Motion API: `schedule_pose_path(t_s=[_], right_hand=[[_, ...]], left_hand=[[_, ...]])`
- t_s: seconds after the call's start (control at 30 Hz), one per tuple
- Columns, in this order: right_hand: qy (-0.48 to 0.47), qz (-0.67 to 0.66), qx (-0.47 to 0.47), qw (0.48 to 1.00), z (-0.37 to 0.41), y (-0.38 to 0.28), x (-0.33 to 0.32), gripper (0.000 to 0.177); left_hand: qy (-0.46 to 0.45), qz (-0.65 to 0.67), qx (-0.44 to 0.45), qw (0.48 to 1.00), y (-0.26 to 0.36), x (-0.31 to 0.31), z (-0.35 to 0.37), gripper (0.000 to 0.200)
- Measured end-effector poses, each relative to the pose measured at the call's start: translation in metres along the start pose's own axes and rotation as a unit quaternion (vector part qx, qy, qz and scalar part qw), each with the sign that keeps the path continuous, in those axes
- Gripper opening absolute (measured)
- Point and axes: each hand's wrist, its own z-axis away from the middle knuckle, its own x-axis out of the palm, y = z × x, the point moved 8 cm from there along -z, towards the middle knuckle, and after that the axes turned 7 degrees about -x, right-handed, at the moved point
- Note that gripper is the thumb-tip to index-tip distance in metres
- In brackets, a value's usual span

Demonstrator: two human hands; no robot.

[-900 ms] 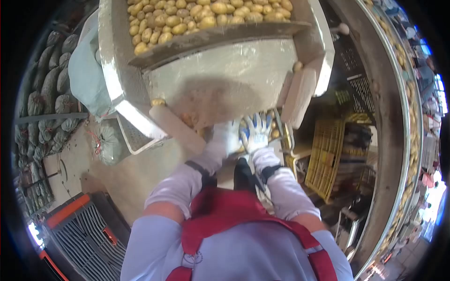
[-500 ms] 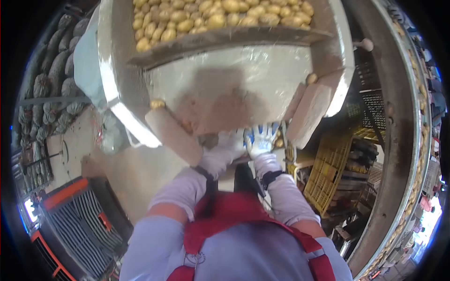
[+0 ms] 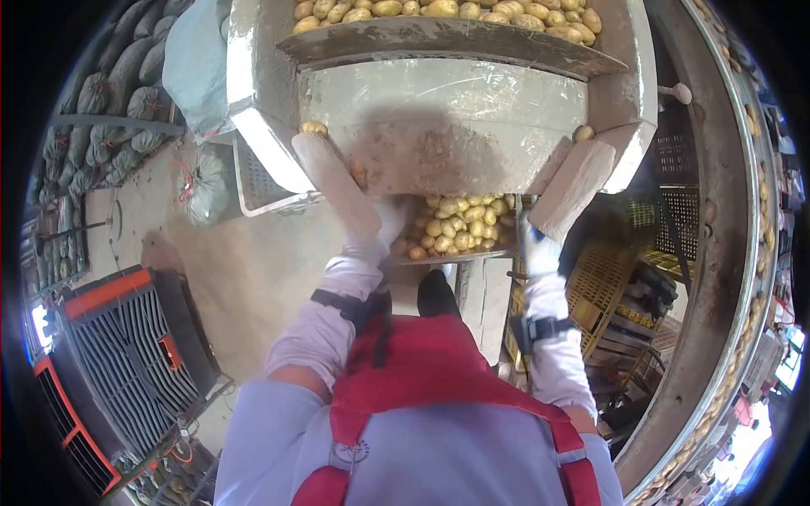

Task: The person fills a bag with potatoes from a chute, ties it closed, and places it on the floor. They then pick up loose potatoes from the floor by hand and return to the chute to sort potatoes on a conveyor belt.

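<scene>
A dark crate or tray (image 3: 460, 256) of potatoes sits below the lip of a metal chute (image 3: 447, 88). Its near rim shows, while its far part is hidden under the chute. My left hand (image 3: 388, 221), gloved and smeared by motion, is at the crate's left side beside the left padded block (image 3: 337, 187). At the right side my right hand (image 3: 540, 251), in a white and blue glove, is partly covered by the right block (image 3: 575, 192). The fingers of both hands are blurred or hidden, so their grip does not show. Potatoes (image 3: 462, 221) fill the visible part of the crate.
More potatoes (image 3: 443, 8) lie behind a metal divider (image 3: 456, 38) up in the chute. Yellow crates (image 3: 595, 282) stand at right, beside a curved metal beam (image 3: 732, 211). Filled sacks (image 3: 152, 101) and an orange-edged grey machine (image 3: 126, 350) are at left.
My hands were close together under the chute lip and have moved apart to either side. The potatoes in the crate below now show between them. The view has shifted.
</scene>
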Motion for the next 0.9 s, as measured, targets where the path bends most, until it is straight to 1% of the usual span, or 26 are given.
schedule_pose_path(t_s=[0.03, 0.07, 0.1, 0.13, 0.2, 0.23, 0.27, 0.33, 0.37, 0.4, 0.47, 0.5, 0.53, 0.57, 0.6, 0.63, 0.67, 0.7, 0.73, 0.77, 0.8, 0.83, 0.87, 0.9], right_hand=[[-0.041, -0.129, 0.125, 0.983, -0.006, 0.032, 0.017, 0.038], [-0.079, -0.254, 0.248, 0.931, 0.000, 0.056, 0.032, 0.035], [-0.132, -0.138, 0.218, 0.957, 0.004, 0.061, 0.021, 0.035], [-0.183, -0.019, 0.182, 0.966, 0.008, 0.059, 0.009, 0.036], [-0.279, 0.048, 0.143, 0.948, -0.027, 0.030, 0.009, 0.038], [-0.250, -0.126, 0.299, 0.912, -0.015, 0.014, -0.002, 0.049], [-0.252, -0.124, 0.307, 0.909, -0.004, 0.020, 0.005, 0.049], [-0.192, -0.198, 0.337, 0.900, 0.011, 0.050, 0.041, 0.048], [-0.067, -0.277, 0.230, 0.931, 0.019, 0.077, 0.069, 0.046], [-0.058, -0.315, 0.251, 0.914, 0.038, 0.102, 0.086, 0.037], [-0.104, -0.181, 0.286, 0.935, 0.043, 0.084, 0.057, 0.037], [-0.102, -0.128, 0.281, 0.945, 0.042, 0.090, 0.057, 0.037], [-0.097, -0.076, 0.274, 0.954, 0.032, 0.099, 0.060, 0.038], [-0.085, -0.075, 0.189, 0.975, 0.020, 0.106, 0.070, 0.039], [0.010, -0.140, 0.110, 0.984, 0.007, 0.107, 0.069, 0.034], [-0.058, -0.175, 0.183, 0.966, 0.004, 0.107, 0.071, 0.031], [-0.122, -0.207, 0.253, 0.937, 0.004, 0.102, 0.068, 0.029], [-0.103, -0.242, 0.232, 0.936, 0.019, 0.125, 0.086, 0.026], [-0.134, -0.322, 0.297, 0.889, 0.028, 0.106, 0.080, 0.028], [-0.083, -0.302, 0.280, 0.907, 0.039, 0.121, 0.086, 0.028], [-0.034, -0.281, 0.267, 0.921, 0.047, 0.141, 0.099, 0.029], [-0.035, -0.282, 0.263, 0.922, 0.036, 0.135, 0.095, 0.029], [-0.049, -0.262, 0.226, 0.937, 0.024, 0.127, 0.089, 0.034], [-0.067, -0.242, 0.196, 0.948, 0.022, 0.114, 0.078, 0.039]], left_hand=[[0.074, 0.042, -0.022, 0.996, -0.008, -0.010, 0.006, 0.053], [0.101, 0.071, -0.033, 0.992, -0.020, -0.007, 0.007, 0.052], [0.097, 0.103, -0.053, 0.989, -0.036, 0.000, 0.004, 0.052], [0.085, 0.135, -0.074, 0.984, -0.055, 0.012, 0.000, 0.051], [0.036, 0.205, -0.109, 0.972, -0.091, 0.034, -0.011, 0.050], [0.010, 0.226, -0.121, 0.967, -0.102, 0.044, -0.013, 0.050], [-0.015, 0.228, -0.133, 0.964, -0.110, 0.055, -0.009, 0.049], [-0.048, 0.227, -0.168, 0.958, -0.119, 0.068, 0.013, 0.048], [0.031, 0.486, -0.121, 0.865, -0.111, 0.060, 0.029, 0.038], [0.031, 0.489, -0.120, 0.863, -0.113, 0.066, 0.035, 0.038], [0.036, 0.493, -0.150, 0.856, -0.126, 0.082, 0.047, 0.028], [0.015, 0.426, -0.154, 0.891, -0.123, 0.083, 0.044, 0.035], [0.012, 0.425, -0.157, 0.891, -0.111, 0.071, 0.039, 0.035], [0.029, 0.435, -0.118, 0.892, -0.087, 0.047, 0.032, 0.030], [0.046, 0.446, -0.080, 0.890, -0.074, 0.035, 0.023, 0.027], [-0.009, 0.636, -0.153, 0.756, -0.095, 0.070, 0.004, 0.026], [-0.011, 0.638, -0.153, 0.755, -0.111, 0.087, 0.010, 0.026], [0.033, 0.448, -0.046, 0.892, -0.096, 0.063, 0.014, 0.026], [0.080, 0.228, 0.062, 0.968, -0.072, 0.046, 0.023, 0.027], [0.031, 0.488, -0.116, 0.864, -0.091, 0.060, 0.030, 0.032], [0.036, 0.492, -0.111, 0.863, -0.088, 0.051, 0.029, 0.032], [0.024, 0.340, -0.080, 0.937, -0.081, 0.040, 0.028, 0.034], [0.008, 0.177, -0.051, 0.983, -0.077, 0.038, 0.027, 0.036], [0.003, 0.154, -0.052, 0.987, -0.087, 0.051, 0.018, 0.036]])
